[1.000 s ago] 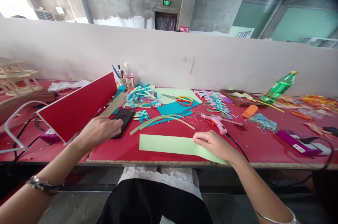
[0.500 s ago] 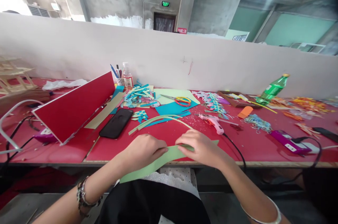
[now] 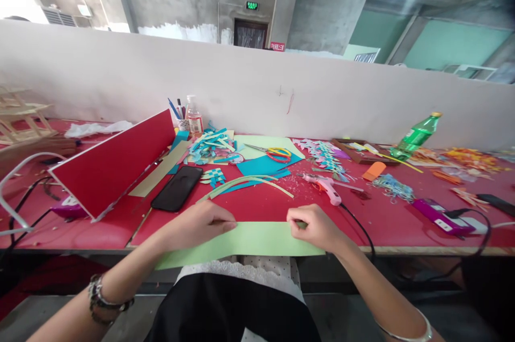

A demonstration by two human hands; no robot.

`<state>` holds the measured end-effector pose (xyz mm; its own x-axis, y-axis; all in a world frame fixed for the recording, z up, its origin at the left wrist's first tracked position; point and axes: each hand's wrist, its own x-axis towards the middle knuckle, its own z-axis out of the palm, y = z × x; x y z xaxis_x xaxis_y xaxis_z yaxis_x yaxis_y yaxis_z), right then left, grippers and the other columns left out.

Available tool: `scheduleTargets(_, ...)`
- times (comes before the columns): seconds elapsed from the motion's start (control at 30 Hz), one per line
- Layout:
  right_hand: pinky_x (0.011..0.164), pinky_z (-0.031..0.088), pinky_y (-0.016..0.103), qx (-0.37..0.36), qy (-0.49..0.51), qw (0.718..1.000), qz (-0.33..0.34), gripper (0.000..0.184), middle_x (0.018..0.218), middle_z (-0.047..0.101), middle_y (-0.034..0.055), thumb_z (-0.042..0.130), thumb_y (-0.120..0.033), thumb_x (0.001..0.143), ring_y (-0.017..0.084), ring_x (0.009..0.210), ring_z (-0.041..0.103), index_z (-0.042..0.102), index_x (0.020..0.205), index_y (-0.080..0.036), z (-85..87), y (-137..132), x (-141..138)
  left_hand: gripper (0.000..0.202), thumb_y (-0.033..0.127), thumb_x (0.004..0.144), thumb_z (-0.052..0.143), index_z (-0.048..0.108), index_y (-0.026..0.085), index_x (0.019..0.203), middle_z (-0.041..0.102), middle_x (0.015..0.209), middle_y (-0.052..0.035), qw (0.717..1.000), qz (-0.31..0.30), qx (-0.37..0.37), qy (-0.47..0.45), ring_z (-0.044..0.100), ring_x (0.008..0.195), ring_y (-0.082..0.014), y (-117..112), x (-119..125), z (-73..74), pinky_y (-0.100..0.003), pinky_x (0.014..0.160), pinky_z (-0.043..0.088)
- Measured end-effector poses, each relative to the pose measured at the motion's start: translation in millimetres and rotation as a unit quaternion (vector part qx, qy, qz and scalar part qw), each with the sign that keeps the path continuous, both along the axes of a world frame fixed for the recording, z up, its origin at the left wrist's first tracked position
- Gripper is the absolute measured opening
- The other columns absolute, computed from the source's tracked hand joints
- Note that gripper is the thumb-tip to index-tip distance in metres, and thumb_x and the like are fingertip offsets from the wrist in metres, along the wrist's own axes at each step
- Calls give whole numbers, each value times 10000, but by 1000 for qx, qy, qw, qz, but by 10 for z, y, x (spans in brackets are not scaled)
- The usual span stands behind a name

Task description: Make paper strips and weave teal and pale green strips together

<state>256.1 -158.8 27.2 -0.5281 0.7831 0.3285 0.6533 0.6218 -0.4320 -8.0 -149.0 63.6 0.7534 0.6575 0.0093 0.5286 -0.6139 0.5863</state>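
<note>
Between my hands a wide strip of light green paper (image 3: 261, 239) is stretched over the table's front edge, above my lap. My left hand (image 3: 201, 224) pinches its upper edge left of the middle, thumb and fingers closed. Toward the right end my right hand (image 3: 311, 225) grips the same edge with curled fingers. Just beyond my hands lie narrow curved green paper strips (image 3: 257, 178) and a blue strip (image 3: 245, 185). Scissors with yellow and red handles (image 3: 277, 154) rest on a blue paper sheet (image 3: 265, 167) farther back.
On the left are a black phone (image 3: 177, 189) and a standing red board (image 3: 116, 165). A pink glue gun (image 3: 328, 187) with its cord lies to the right, near a purple power strip (image 3: 442, 218). A green bottle (image 3: 416, 138) leans at the back right.
My hands have moved apart along the green strip, the left one leftward and the right one rightward. The strip now shows flatter and wider between them.
</note>
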Motion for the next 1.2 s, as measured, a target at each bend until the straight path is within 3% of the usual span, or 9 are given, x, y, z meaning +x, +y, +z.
scheduleTargets(0.13,463,262,184,-21,-22,999,-45,141,482,402,-53,396,-76,621,72,454,370,399,530,-183,-96,-1,328,354,324,830,331,475,139,565,330,535,36,999,5,-1,35,287,510,-70,40,-203,99,-161,475,236)
scheduleTargets(0.3,549,366,224,84,45,981,-169,118,578,515,-5,412,-155,727,119,549,484,475,633,-188,-76,42,399,318,322,834,341,536,168,635,485,580,21,991,52,70,102,402,521,-86,37,-251,257,-166,500,262)
scheduleTargets(0.37,683,404,261,116,80,981,-131,123,786,586,45,410,-203,772,152,743,541,524,818,-188,31,6,203,309,308,837,342,544,177,645,508,578,19,987,50,103,116,423,515,-91,30,-181,293,-172,500,266)
scheduleTargets(0.47,791,383,300,82,2,997,-10,271,1004,567,73,478,-293,776,185,943,500,499,1033,-209,184,-61,-167,328,300,848,323,543,176,639,495,536,21,984,14,133,115,420,488,-89,34,-70,318,-178,487,269)
scheduleTargets(0.63,545,333,208,-1,-59,998,9,211,656,582,0,373,-257,854,112,599,519,559,775,-196,210,-28,-463,231,231,837,343,566,192,789,592,685,19,980,-26,177,90,511,585,-90,52,57,277,-176,514,311)
scheduleTargets(0.7,511,296,201,-14,-49,999,2,220,610,562,-10,380,-274,853,102,555,496,556,750,-193,194,6,-491,173,195,804,383,553,205,835,613,762,16,966,-4,242,89,542,647,-102,54,131,217,-185,539,327)
scheduleTargets(0.93,458,231,194,-57,26,997,45,290,503,402,-44,370,-301,849,72,481,365,481,615,-170,229,57,-558,169,164,768,383,463,176,620,518,490,35,855,-28,505,114,430,429,-99,140,292,-31,-230,479,288)
scheduleTargets(1.07,472,232,194,-84,31,995,49,317,501,341,-55,369,-328,844,65,477,320,437,580,-165,235,111,-404,214,134,787,360,450,169,596,491,463,40,810,-67,573,106,395,419,-83,293,61,-93,-232,518,302)
scheduleTargets(1.2,480,247,195,-112,31,993,-3,312,523,362,-49,368,-337,833,73,497,338,428,578,-168,223,155,12,263,170,814,351,481,167,585,508,478,27,818,-8,550,169,412,439,-88,467,-543,-98,-239,522,286)
